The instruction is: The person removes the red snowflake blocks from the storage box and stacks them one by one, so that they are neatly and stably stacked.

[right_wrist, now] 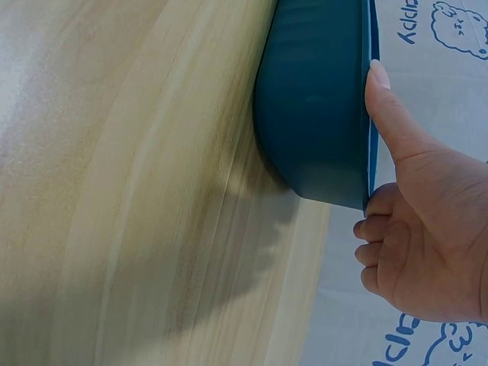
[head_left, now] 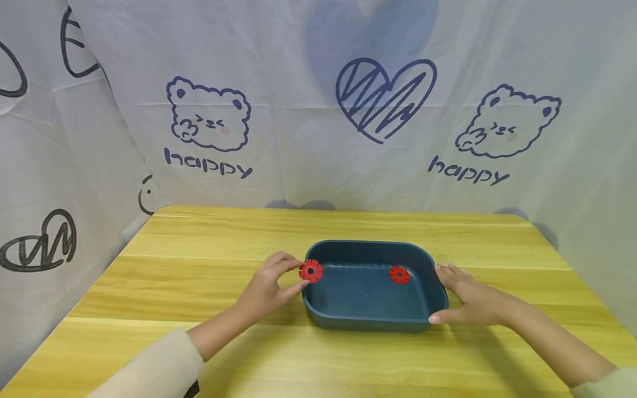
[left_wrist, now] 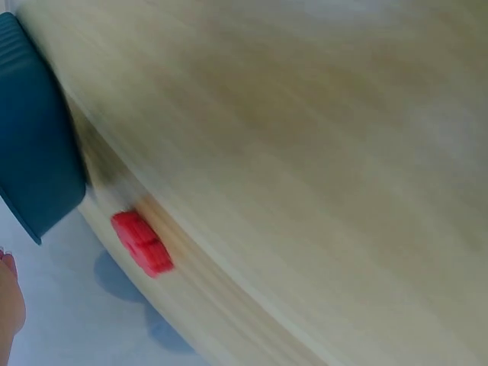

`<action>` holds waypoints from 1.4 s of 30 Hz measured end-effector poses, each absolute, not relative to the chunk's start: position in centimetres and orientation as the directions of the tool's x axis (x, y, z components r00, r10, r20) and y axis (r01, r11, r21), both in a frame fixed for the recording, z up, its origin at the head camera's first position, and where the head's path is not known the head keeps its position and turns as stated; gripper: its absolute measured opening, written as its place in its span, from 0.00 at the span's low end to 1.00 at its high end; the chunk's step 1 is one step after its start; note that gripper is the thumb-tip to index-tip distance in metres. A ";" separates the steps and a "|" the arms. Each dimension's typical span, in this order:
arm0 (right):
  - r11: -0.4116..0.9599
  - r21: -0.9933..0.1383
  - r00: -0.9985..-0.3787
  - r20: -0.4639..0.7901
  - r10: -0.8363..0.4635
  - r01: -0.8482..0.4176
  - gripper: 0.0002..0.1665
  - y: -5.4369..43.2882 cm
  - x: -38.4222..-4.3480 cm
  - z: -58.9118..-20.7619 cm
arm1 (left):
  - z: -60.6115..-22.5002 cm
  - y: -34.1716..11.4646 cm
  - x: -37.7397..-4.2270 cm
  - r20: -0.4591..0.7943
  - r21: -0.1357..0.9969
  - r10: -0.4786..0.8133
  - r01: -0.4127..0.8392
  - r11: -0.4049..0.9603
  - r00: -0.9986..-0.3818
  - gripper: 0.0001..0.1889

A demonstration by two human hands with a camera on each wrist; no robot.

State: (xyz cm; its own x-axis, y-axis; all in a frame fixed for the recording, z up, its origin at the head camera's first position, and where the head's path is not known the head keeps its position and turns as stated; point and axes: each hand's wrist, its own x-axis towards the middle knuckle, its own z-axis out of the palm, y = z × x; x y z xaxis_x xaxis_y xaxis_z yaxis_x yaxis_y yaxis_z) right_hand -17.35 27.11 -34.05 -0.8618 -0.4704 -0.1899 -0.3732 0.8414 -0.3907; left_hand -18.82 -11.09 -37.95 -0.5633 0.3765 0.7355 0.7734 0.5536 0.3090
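Note:
A dark blue oblong basin (head_left: pixel 365 320) stands on the wooden table. In the head view my left hand (head_left: pixel 266 287) is at its left end, pinching a red notched disc (head_left: pixel 318 272) with a central hole between thumb and fingertips, overlapping the rim. A similar red disc (head_left: pixel 399 275) lies inside, toward the right. My right hand (head_left: pixel 475 301) grips the basin's right end, thumb at the near corner. In the right wrist view its thumb (right_wrist: pixel 393 114) presses along the rim. The blurred left wrist view shows a red piece (left_wrist: pixel 142 244) beside the basin (left_wrist: pixel 34 130).
The wooden table (head_left: pixel 164 265) extends on both sides of the basin. Behind it hangs a white cloth (head_left: pixel 288 143) printed with bears, a heart and lettering. More of the cloth (head_left: pixel 45 166) hangs along the left.

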 end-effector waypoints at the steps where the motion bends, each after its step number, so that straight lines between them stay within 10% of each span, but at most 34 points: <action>1: 0.841 -0.389 -0.861 -0.188 -0.472 -0.376 0.63 27.1 -17.4 -34.0 | -38.0 -11.4 -18.8 0.734 0.312 0.372 0.769 0.558 -0.568 0.16; 42: 0.837 -0.400 -0.859 -0.192 -0.474 -0.373 0.63 27.1 -17.5 -34.0 | -42.1 -17.2 -16.5 0.453 0.552 0.151 0.410 0.726 -0.878 0.12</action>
